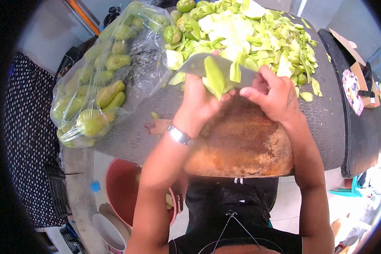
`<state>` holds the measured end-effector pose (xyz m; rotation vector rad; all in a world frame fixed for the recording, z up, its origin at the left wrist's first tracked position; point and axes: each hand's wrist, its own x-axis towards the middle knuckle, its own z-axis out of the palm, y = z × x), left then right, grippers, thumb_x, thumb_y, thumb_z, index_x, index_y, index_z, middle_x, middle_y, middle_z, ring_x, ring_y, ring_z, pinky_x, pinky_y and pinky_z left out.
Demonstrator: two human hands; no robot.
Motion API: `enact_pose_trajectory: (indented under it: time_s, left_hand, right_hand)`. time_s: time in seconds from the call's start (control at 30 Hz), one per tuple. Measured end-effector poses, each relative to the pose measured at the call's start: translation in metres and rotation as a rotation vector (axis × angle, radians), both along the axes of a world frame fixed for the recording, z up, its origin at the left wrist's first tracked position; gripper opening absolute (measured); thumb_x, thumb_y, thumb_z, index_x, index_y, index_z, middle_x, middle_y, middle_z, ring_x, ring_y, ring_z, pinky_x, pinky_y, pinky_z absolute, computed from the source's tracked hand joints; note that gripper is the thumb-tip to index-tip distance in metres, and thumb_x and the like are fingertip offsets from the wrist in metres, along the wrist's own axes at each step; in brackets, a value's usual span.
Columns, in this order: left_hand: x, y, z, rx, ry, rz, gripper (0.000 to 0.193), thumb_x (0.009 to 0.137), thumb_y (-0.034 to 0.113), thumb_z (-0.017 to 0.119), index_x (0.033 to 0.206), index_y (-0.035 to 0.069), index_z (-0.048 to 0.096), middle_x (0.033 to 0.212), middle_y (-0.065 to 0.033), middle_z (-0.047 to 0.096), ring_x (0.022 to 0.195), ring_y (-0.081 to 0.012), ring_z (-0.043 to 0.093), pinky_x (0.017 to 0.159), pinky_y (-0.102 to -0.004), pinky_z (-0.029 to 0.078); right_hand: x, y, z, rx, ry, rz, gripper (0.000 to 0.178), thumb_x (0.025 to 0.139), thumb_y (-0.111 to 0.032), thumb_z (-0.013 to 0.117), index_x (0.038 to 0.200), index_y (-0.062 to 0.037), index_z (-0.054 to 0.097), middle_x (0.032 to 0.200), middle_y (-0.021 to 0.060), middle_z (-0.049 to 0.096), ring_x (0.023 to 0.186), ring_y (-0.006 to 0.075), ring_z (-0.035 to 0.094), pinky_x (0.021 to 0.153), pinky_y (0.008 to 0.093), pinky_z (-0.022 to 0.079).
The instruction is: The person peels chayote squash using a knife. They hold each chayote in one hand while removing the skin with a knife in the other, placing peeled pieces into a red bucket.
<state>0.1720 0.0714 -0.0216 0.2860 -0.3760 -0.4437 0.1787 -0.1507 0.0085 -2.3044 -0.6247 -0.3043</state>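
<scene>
Left hand (pixel 201 91) grips a piece (pixel 215 78), right hand (pixel 277 94) a knife (pixel 194 64); cuttings (pixel 279 40) heap the far desk (pixel 328 122) edge; bagged fruit (pixel 117 62), left, looks uncut.

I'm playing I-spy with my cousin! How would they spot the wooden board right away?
Find the big dark table, then its near edge. The wooden board sits there, below the left hand and right hand in the picture. Unlike the dark table around it, it's brown and reddish, with a pale, rough patch on its right side.
</scene>
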Motion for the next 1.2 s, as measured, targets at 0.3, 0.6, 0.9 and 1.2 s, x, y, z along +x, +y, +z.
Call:
enact_pose_trajectory:
  time_s: [0.3, 0.6, 0.9, 1.2]
  left_hand:
    - [0.002, -0.001, 0.012, 0.201, 0.287, 0.107, 0.058, 0.104, 0.047, 0.053, 0.138, 0.0, 0.059, 0.115, -0.0238, 0.07, 0.073, -0.0322, 0.067, 0.049, -0.0312, 0.055]
    - [0.008, -0.002, 0.014, 0.341, 0.342, 0.419, 0.05, 0.103, 0.043, 0.057, 0.134, 0.003, 0.062, 0.12, -0.0169, 0.07, 0.101, -0.0326, 0.066, 0.093, -0.0454, 0.054]
    - [0.006, 0.008, 0.013, 0.276, 0.339, 0.303, 0.04, 0.093, 0.029, 0.069, 0.122, 0.002, 0.059, 0.11, -0.0165, 0.067, 0.098, -0.0329, 0.067, 0.091, -0.0471, 0.058]
    - [0.014, 0.005, 0.007, 0.161, 0.386, 0.332, 0.04, 0.097, 0.03, 0.068, 0.118, -0.002, 0.056, 0.101, -0.0174, 0.065, 0.088, -0.0333, 0.067, 0.084, -0.0476, 0.061]
  right_hand:
    - [0.038, -0.032, -0.004, 0.009, 0.14, -0.254, 0.069, 0.09, -0.071, 0.07, 0.08, -0.0026, 0.063, 0.063, 0.0097, 0.061, 0.058, 0.0275, 0.063, 0.062, 0.0418, 0.051]
    - [0.028, -0.041, 0.023, 0.525, 0.473, -0.253, 0.069, 0.099, -0.075, 0.055, 0.084, -0.0079, 0.055, 0.054, -0.0071, 0.039, 0.043, 0.0039, 0.035, 0.041, 0.0231, 0.027]
    - [-0.014, -0.035, 0.064, 0.924, 0.581, -0.013, 0.075, 0.096, -0.084, 0.045, 0.08, -0.011, 0.052, 0.054, -0.0096, 0.034, 0.041, 0.002, 0.03, 0.039, 0.0211, 0.024]
    - [-0.048, -0.044, 0.045, 0.8, 1.171, 0.005, 0.078, 0.092, -0.089, 0.043, 0.082, -0.0128, 0.055, 0.052, -0.0073, 0.036, 0.036, 0.0042, 0.03, 0.036, 0.0232, 0.027]
